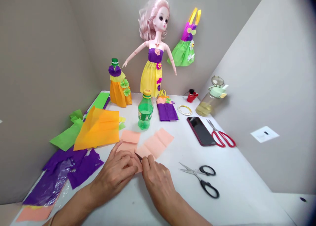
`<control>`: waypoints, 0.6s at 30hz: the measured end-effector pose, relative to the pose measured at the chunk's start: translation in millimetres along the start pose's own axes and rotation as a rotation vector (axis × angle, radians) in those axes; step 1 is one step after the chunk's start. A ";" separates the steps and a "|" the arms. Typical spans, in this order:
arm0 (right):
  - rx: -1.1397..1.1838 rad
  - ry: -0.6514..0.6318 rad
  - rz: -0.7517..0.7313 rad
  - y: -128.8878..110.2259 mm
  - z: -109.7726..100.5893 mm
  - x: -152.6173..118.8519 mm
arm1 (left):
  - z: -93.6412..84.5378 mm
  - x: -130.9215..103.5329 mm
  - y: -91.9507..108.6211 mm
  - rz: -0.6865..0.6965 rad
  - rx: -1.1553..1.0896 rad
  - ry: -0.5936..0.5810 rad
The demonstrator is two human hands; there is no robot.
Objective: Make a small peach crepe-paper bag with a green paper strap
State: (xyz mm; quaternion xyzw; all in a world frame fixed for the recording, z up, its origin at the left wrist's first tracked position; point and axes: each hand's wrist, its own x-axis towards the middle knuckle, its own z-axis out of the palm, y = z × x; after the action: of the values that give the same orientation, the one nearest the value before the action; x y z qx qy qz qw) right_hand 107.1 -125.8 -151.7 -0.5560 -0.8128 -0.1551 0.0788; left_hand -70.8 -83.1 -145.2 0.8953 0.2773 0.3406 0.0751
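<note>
While the left hand (pixel 116 170) rested with bent fingers on a thin, creased, peach-coloured sheet (pixel 139 164), the right hand (pixel 156 176) held a dark, slender, pointed tool (pixel 138 157) at that sheet. The grip of the right hand was closed around the tool, whose tip pointed toward ten o'clock. The grip of the left hand was partly curled, one finger extended; whether it pinched the sheet could not be told. The sheet lay on a smooth white worktop (pixel 148 208), between the hands and partly hidden by them.

Directions were taken from the hands, with twelve o'clock away from the person. At one o'clock, near the tool, lay a flat, peach-coloured rectangular piece (pixel 159 142) with fold lines. A transparent green plastic bottle with a yellow cap (pixel 145 115) stood upright at twelve o'clock; beyond it was a pink-haired jointed doll in a purple and yellow dress (pixel 152 74). A broad, thin orange sheet (pixel 100 127) lay at ten o'clock, and torn, thin purple pieces (pixel 85 173) at nine. Black-handled metal scissors (pixel 197 176) lay with parted blades at three o'clock. At two o'clock, a dark-screened phone with a red edge (pixel 200 130) lay just beside red-handled metal scissors (pixel 223 138).
</note>
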 end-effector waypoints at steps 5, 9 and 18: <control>-0.015 -0.012 -0.013 -3.5 -0.5 8.6 | -0.3 -1.3 -0.8 0.005 0.010 0.010; -0.019 -0.002 -0.016 -4.7 0.7 11.0 | -1.3 -1.8 0.2 -0.021 0.020 -0.012; 0.023 -0.030 -0.048 -1.9 5.8 11.0 | -2.7 -1.1 0.2 -0.023 0.038 -0.012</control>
State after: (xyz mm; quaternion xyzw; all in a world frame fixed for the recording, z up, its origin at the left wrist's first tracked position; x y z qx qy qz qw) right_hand 101.5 -114.8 -154.1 -0.5376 -0.8288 -0.1392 0.0689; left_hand -73.2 -84.1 -143.8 0.8953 0.2935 0.3291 0.0635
